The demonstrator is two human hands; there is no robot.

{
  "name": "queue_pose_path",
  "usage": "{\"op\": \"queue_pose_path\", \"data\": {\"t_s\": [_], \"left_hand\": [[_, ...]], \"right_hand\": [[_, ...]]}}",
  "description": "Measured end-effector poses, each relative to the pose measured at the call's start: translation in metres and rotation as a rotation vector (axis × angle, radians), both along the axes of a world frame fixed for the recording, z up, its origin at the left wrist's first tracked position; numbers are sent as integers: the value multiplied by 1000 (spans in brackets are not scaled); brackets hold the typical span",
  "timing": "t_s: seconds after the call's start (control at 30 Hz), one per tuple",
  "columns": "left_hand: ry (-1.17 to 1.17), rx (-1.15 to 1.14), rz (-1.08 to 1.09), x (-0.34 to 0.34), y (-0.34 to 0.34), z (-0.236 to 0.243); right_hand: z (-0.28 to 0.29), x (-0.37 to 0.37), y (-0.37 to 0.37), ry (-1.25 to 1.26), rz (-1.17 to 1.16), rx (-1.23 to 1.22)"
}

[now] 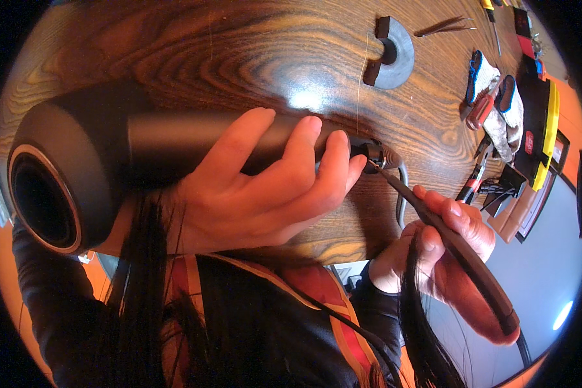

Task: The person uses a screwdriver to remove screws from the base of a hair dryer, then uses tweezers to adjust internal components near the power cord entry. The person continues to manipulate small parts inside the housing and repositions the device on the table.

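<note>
Hair dryer (181,139), axis crosswise, clasped by left hand (271,187), fingers curled; pen-shaped tool (460,249), pinched in right hand (447,275), slanted up-left to cord end (381,155).

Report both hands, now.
Left hand: closed around the handle of a dark hair dryer.
Right hand: closed on a dark pen-shaped tool, tip toward the handle's cord end.

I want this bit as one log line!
left hand: holding hair dryer | right hand: holding pen-shaped tool, pointing near cable end | table: gloves, screwdriver
</note>
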State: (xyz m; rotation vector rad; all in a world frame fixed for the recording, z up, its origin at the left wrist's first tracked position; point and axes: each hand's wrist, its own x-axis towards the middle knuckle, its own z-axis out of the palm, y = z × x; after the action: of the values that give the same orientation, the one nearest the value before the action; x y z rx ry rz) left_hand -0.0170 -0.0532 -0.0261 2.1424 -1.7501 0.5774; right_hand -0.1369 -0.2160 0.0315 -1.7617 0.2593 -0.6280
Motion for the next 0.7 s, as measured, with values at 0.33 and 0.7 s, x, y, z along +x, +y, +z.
{"op": "queue_pose_path", "data": {"t_s": [0.33, 0.7], "left_hand": [[-38, -11, 13, -1, 0, -4], [-22, -7, 14, 0, 0, -1]], "right_hand": [[1, -7, -22, -104, 216, 7], [-19, -3, -3, -349, -252, -526]]}}
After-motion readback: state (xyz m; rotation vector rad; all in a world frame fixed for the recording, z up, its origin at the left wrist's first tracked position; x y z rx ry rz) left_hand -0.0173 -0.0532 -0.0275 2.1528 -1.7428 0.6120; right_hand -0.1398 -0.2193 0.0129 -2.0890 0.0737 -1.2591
